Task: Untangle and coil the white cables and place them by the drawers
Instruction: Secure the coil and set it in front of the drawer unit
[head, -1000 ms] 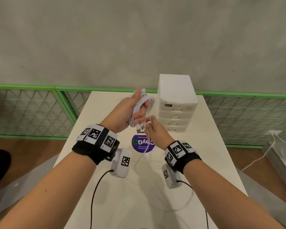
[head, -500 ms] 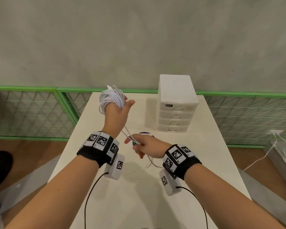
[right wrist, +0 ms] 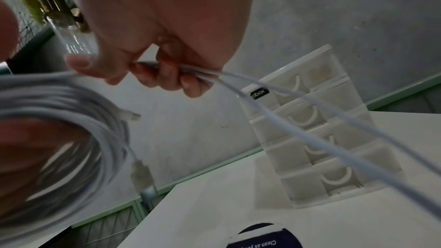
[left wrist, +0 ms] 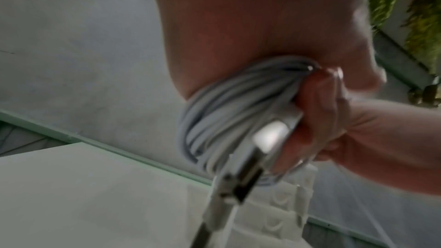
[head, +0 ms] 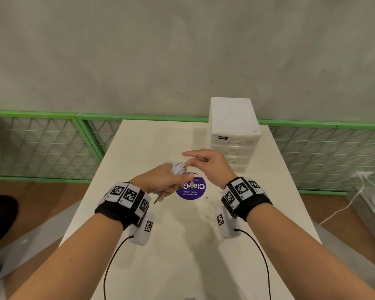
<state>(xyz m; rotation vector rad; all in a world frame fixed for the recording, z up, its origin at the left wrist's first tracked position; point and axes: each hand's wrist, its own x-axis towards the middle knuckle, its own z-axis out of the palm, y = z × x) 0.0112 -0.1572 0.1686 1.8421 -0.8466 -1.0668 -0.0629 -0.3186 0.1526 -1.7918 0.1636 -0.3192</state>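
Your left hand [head: 160,180] has dropped from high left to mid-bench, clamped around the white cable coil [head: 178,168]. Your right hand [head: 208,163] pinches its loose tail [right wrist: 286,120], beside the drawers [head: 234,135]; winding continues.

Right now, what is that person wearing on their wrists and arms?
Both forearms are bare, with no sleeves. Each wrist carries a black fabric wristband ringed with white square tiles printed with black-and-white block-pattern markers. Under each band hangs a small white box-shaped camera unit with its own marker, trailing a thin black cable.
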